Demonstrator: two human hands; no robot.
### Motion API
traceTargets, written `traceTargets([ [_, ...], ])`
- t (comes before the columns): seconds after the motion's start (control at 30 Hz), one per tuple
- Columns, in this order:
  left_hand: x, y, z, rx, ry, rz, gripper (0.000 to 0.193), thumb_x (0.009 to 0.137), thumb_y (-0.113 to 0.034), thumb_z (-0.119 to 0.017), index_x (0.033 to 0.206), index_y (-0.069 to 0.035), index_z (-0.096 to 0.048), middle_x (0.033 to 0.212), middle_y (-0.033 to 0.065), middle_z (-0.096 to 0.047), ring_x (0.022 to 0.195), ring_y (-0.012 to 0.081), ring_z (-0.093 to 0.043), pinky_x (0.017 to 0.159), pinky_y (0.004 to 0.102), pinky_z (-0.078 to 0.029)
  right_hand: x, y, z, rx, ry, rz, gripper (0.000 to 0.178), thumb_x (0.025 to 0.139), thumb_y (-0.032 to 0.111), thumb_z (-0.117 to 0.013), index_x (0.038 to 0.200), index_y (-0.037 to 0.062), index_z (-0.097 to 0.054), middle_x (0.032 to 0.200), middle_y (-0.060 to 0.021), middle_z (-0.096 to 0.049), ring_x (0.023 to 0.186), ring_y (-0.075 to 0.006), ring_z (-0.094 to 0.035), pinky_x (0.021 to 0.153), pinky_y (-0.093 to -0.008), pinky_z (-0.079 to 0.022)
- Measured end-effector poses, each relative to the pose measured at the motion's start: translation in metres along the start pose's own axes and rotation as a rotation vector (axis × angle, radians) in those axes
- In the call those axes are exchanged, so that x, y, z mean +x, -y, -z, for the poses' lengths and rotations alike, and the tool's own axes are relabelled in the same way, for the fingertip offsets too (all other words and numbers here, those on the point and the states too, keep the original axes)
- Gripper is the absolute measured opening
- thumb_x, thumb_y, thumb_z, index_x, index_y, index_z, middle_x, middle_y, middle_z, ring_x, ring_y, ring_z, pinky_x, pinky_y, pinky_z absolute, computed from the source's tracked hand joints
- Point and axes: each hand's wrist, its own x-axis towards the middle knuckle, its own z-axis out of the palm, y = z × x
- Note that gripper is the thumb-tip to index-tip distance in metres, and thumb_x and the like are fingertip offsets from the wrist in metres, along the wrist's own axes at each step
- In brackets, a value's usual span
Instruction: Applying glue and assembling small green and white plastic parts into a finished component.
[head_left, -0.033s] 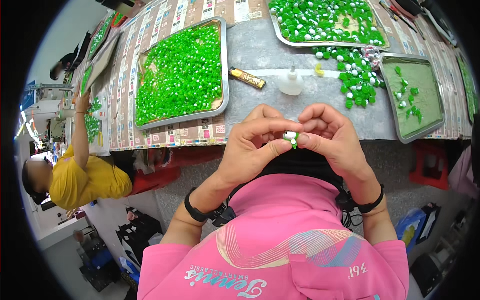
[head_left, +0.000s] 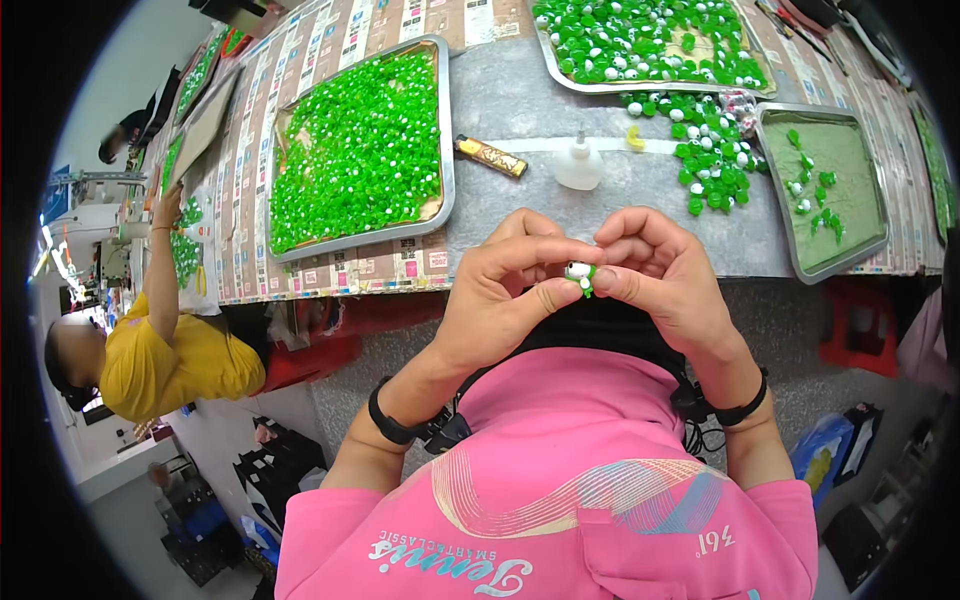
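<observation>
Close in front of my chest, both hands pinch one small green-and-white figure (head_left: 580, 271) with dark marks on its white part. My left hand (head_left: 508, 285) holds it from the left between thumb and forefinger. From the right, the thumb and curled fingers of my right hand (head_left: 662, 275) grip it too. My fingers cover part of the figure. Beyond the hands, a small white squeeze bottle (head_left: 579, 165) with a thin tip stands on the grey table mat (head_left: 510, 215). A black-and-gold lighter-shaped stick (head_left: 490, 156) lies left of the bottle.
A metal tray (head_left: 447, 150) of small green pieces lies left; another tray (head_left: 600, 88) holds green-and-white pieces at the back. Loose green-and-white pieces (head_left: 712, 165) spill beside a sparser tray (head_left: 780, 220) on the right. A person in a yellow shirt (head_left: 180, 355) works at far left.
</observation>
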Motion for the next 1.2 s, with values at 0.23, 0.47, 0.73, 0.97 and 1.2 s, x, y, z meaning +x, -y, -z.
traceTargets([
  [0.23,0.006,0.001,-0.010,-0.025,0.038,0.018,0.027,0.078,-0.004,-0.069,0.105,-0.004,-0.068,0.089,0.0003,-0.050,0.078,0.0076,-0.044,0.069,0.0195,-0.035,-0.010,0.000,0.009,0.049,-0.035,-0.005,0.030,0.082,0.001,-0.067,0.107,0.0005,-0.052,0.092,-0.0055,-0.064,0.087,-0.0093,-0.061,0.078,-0.0224,-0.050],
  [0.47,0.008,0.006,-0.009,-0.106,0.056,0.066,0.028,0.079,-0.002,-0.068,0.107,-0.003,-0.067,0.092,0.0015,-0.052,0.082,0.0083,-0.045,0.072,0.0197,-0.036,-0.011,-0.001,0.007,0.000,-0.063,0.071,0.030,0.081,0.000,-0.067,0.108,0.0003,-0.052,0.096,-0.0056,-0.062,0.090,-0.0103,-0.060,0.081,-0.0236,-0.050],
  [0.73,0.005,0.013,-0.006,-0.088,0.010,0.015,0.031,0.076,0.005,-0.068,0.104,-0.007,-0.069,0.093,-0.0001,-0.049,0.081,0.0067,-0.046,0.070,0.0187,-0.039,-0.008,-0.002,-0.001,-0.025,-0.071,0.072,0.031,0.081,-0.002,-0.065,0.108,-0.0002,-0.052,0.097,-0.0058,-0.059,0.091,-0.0107,-0.059,0.084,-0.0237,-0.049],
  [0.97,0.003,0.012,-0.001,0.046,-0.020,-0.054,0.035,0.073,0.007,-0.069,0.104,-0.009,-0.069,0.093,0.0019,-0.051,0.084,0.0104,-0.049,0.072,0.0213,-0.042,-0.001,-0.004,-0.004,-0.012,-0.066,0.060,0.031,0.081,-0.002,-0.065,0.109,-0.0001,-0.051,0.098,-0.0055,-0.059,0.091,-0.0110,-0.059,0.083,-0.0238,-0.049],
  [1.2,0.000,0.021,0.000,-0.019,-0.110,-0.096,0.032,0.071,0.007,-0.071,0.099,-0.009,-0.070,0.093,0.0027,-0.053,0.083,0.0106,-0.053,0.071,0.0212,-0.044,-0.001,-0.008,-0.014,-0.231,-0.123,0.182,0.030,0.080,-0.001,-0.066,0.107,0.0016,-0.053,0.097,-0.0056,-0.061,0.089,-0.0113,-0.061,0.080,-0.0244,-0.050],
])
